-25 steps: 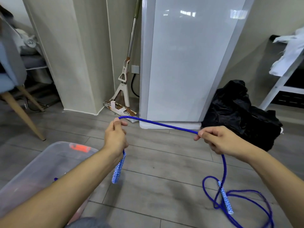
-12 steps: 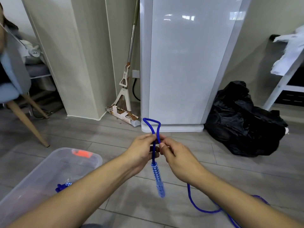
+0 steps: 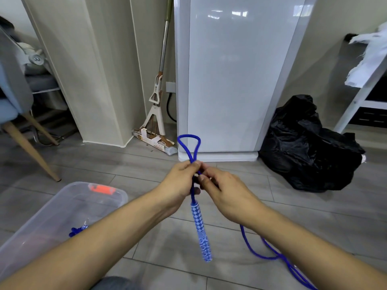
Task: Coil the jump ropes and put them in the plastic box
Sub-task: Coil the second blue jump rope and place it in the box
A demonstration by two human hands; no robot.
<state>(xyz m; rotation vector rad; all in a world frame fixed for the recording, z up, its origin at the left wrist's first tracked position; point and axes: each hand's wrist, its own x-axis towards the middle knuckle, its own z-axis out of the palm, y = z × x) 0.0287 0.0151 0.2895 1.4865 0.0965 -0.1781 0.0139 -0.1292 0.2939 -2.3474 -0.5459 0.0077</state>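
A blue jump rope [image 3: 189,144] is folded into a small loop that sticks up above my hands. My left hand [image 3: 180,182] pinches both strands at the loop's base. My right hand [image 3: 222,191] touches the left and grips the rope just below. The blue-and-white patterned handle [image 3: 201,231] hangs straight down under my hands. The rest of the rope [image 3: 270,255] trails from under my right wrist across the floor to the lower right. A clear plastic box [image 3: 62,208] stands at lower left with another blue rope [image 3: 78,230] inside.
A white cabinet [image 3: 228,80] stands straight ahead, a mop [image 3: 156,114] leaning to its left. A black plastic bag [image 3: 310,147] lies on the floor at right, beside a white rack [image 3: 362,95]. A chair with wooden legs [image 3: 27,147] stands at far left.
My hands, held apart with the rope stretched between them a second ago, have come together and folded the rope into a loop. Since half a second ago they have barely moved.
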